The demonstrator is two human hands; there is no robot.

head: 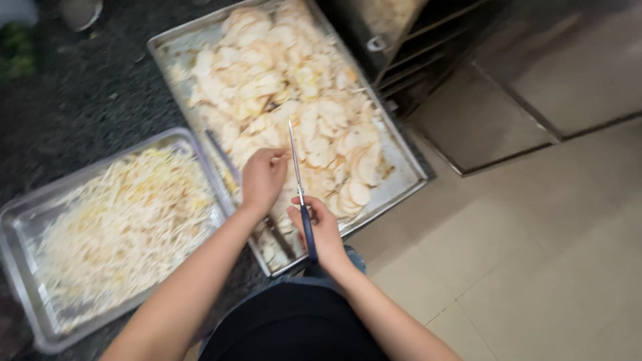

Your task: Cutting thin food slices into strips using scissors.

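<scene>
- The left hand reaches forward, knuckles up, with its fingers curled down and pinched together at the tips.
- The left forearm runs bare from the lower left up to a straight wrist.
- The right hand sits nearer the body, fingers wrapped closed in a grip, thumb on top.
- The right forearm comes in from the lower right, also bare.

Slice-filled metal tray blocking twelve o'clock, shred-filled tray at nine o'clock, dark tabletop open at ten o'clock, rack at one o'clock
</scene>
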